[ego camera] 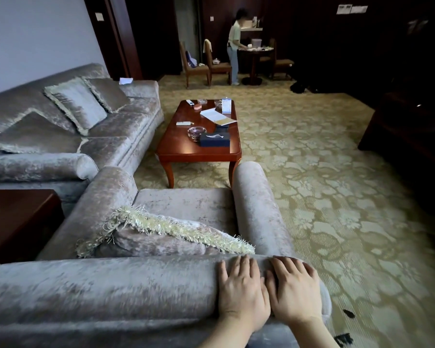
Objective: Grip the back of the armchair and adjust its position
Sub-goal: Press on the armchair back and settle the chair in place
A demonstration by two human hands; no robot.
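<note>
A grey velvet armchair point(186, 204) fills the lower half of the view, seen from behind. Its thick rolled back point(98, 292) runs across the bottom. My left hand point(239, 290) and my right hand point(294, 290) lie side by side, palms down, on the right end of that back, fingers curled over its top edge. A fringed cushion point(161, 234) leans on the seat just in front of the back.
A red-brown coffee table point(199, 149) with a tissue box, ashtray and papers stands right in front of the armchair. A matching sofa point(98, 126) is at left, a dark side table point(15, 219) at lower left. Patterned carpet point(337, 184) spreads right. A person stands far back by chairs.
</note>
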